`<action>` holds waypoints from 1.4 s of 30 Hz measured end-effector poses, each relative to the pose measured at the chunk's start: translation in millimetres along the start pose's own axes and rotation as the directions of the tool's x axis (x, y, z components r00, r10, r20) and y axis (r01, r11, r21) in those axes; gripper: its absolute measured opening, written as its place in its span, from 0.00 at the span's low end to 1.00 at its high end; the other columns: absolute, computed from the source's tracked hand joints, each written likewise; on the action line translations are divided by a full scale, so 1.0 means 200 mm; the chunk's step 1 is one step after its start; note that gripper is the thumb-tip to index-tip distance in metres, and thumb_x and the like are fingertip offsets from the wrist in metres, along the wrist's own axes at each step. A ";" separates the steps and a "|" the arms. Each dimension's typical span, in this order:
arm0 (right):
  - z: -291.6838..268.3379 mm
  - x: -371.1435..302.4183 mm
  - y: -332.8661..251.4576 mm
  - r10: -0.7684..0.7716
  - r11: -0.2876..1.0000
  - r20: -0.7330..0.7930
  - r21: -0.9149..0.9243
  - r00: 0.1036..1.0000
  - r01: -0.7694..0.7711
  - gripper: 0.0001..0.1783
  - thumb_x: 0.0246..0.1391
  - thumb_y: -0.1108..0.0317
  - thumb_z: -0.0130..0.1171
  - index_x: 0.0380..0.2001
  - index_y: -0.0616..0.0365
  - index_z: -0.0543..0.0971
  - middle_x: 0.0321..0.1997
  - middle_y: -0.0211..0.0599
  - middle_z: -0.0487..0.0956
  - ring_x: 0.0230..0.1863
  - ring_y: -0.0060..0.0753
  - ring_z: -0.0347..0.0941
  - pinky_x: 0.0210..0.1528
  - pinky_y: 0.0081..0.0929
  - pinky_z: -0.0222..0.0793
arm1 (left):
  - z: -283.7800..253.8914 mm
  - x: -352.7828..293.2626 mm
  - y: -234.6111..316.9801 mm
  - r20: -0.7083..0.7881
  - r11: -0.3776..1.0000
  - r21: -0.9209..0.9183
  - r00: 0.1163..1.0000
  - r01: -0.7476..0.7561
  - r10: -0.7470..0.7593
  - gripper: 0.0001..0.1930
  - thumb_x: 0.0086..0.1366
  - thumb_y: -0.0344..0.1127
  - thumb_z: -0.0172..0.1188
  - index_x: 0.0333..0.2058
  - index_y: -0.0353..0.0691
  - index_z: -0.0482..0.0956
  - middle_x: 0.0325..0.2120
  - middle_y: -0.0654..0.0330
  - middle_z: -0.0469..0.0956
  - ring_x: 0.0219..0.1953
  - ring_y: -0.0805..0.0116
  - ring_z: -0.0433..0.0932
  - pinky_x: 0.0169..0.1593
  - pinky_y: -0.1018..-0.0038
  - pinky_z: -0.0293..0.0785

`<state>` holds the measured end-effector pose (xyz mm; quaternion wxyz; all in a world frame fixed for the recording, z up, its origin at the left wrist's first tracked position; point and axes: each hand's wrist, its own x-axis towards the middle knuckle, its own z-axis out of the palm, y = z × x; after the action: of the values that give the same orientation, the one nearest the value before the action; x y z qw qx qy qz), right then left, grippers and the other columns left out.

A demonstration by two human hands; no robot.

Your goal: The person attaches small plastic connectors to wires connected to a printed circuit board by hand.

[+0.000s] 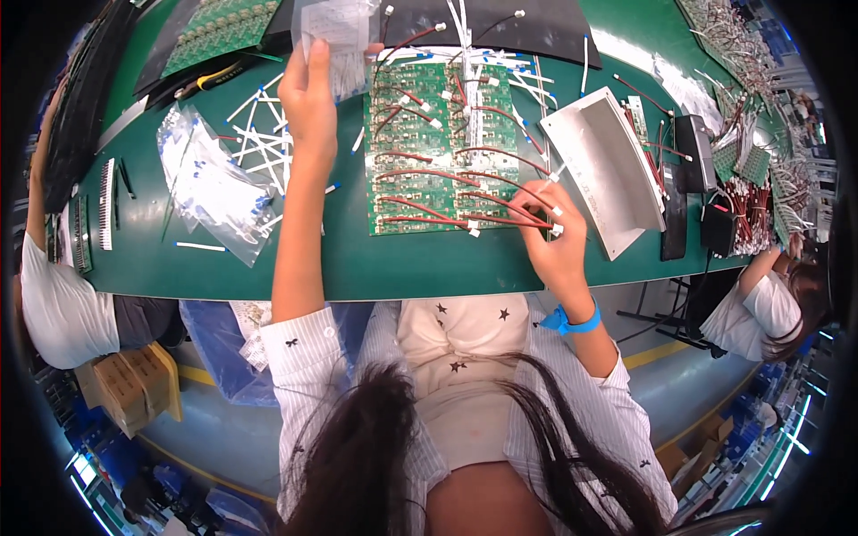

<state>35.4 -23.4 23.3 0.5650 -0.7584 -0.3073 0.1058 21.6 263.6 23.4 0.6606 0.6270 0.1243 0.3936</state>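
My left hand [310, 100] is raised over the far part of the bench, its thumb and fingers closed on a clear plastic bag [347, 70] with thin white pieces inside. Below and right of the bag lies a green circuit board panel [416, 189]. Red and black wire leads ending in white connectors cross it. At the panel's near right corner my right hand [556, 239] has its fingers curled around some of these wire leads [514, 198]. White connectors [557, 230] stick out beside its fingers, which partly hide the grip.
Left of my left arm are an open bag of white strips with blue ends [210, 183] and several loose strips [259, 134]. A grey metal tray [608, 170] stands right of the panel. Yellow-black pliers [214, 79] lie at the back left. Other people sit at both sides.
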 end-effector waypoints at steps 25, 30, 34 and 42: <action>0.09 0.08 0.01 -0.247 0.907 0.134 -0.318 0.960 0.278 0.10 0.34 0.76 0.62 0.26 0.59 0.76 0.33 0.34 0.73 0.33 0.35 0.66 0.39 0.29 0.56 | 0.08 -0.04 0.10 -0.077 0.993 0.111 0.996 -0.037 0.046 0.18 0.67 0.40 0.34 0.46 0.32 0.63 0.35 0.46 0.76 0.36 0.63 0.76 0.44 0.72 0.68; 0.09 0.08 0.00 -0.228 0.904 0.123 -0.341 0.966 0.257 0.10 0.33 0.76 0.63 0.25 0.59 0.76 0.31 0.33 0.73 0.33 0.34 0.66 0.39 0.29 0.55 | 0.10 -0.04 0.11 -0.102 0.990 0.140 0.995 0.004 0.010 0.18 0.67 0.39 0.35 0.46 0.31 0.63 0.35 0.45 0.76 0.37 0.63 0.76 0.44 0.71 0.69; 0.09 0.09 0.00 -0.211 0.913 0.141 -0.325 0.967 0.246 0.10 0.33 0.77 0.63 0.25 0.60 0.76 0.30 0.32 0.73 0.33 0.33 0.66 0.39 0.29 0.55 | 0.09 -0.04 0.12 -0.101 0.992 0.128 0.995 -0.001 0.014 0.17 0.67 0.39 0.35 0.46 0.31 0.63 0.36 0.45 0.75 0.37 0.62 0.76 0.45 0.71 0.69; 0.09 0.09 -0.01 -0.220 0.905 0.150 -0.338 0.964 0.259 0.10 0.33 0.78 0.62 0.26 0.60 0.76 0.30 0.32 0.74 0.33 0.33 0.67 0.41 0.30 0.55 | 0.09 -0.04 0.11 -0.096 0.994 0.108 0.995 -0.007 0.017 0.18 0.67 0.39 0.36 0.46 0.30 0.63 0.36 0.45 0.75 0.38 0.60 0.76 0.44 0.70 0.69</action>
<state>39.5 0.9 22.4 0.4100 -0.7975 -0.4423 0.0194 20.6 242.1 44.3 0.6169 0.6425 0.1734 0.4202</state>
